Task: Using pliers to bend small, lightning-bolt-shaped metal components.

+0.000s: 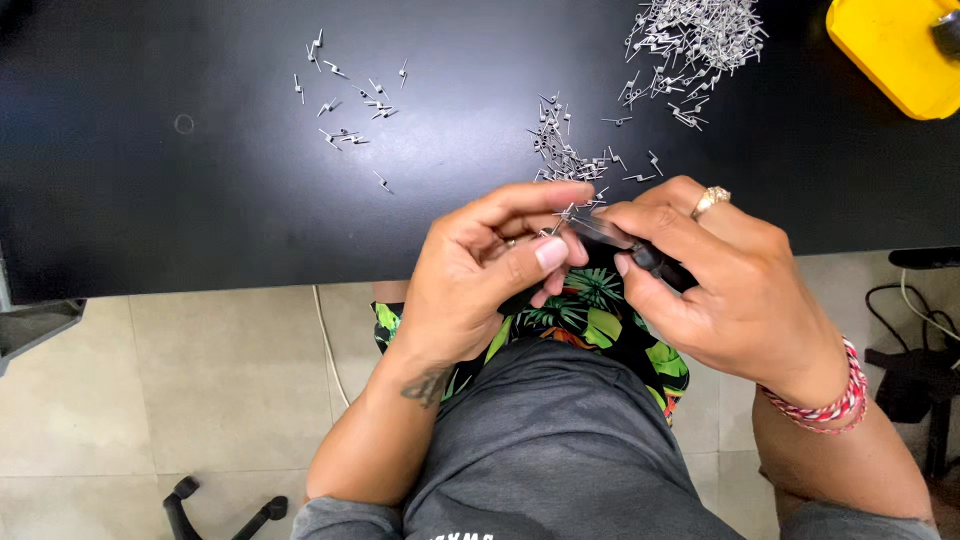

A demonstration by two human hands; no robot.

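Note:
My left hand (490, 270) pinches a small metal pin (560, 222) between thumb and fingers, just off the near edge of the black table (200, 200). My right hand (720, 275), with a gold ring on one finger, grips a dark-handled tool (640, 255) whose tip meets the pin. Both hands are held together above my lap. Several loose metal pins (565, 155) lie on the table just beyond my fingers.
A big heap of pins (695, 40) lies at the far right, a smaller scatter (345, 100) at the far left. A yellow container (890, 50) stands in the top right corner. Below are tiled floor, cables (915, 310) and a chair base (225, 510).

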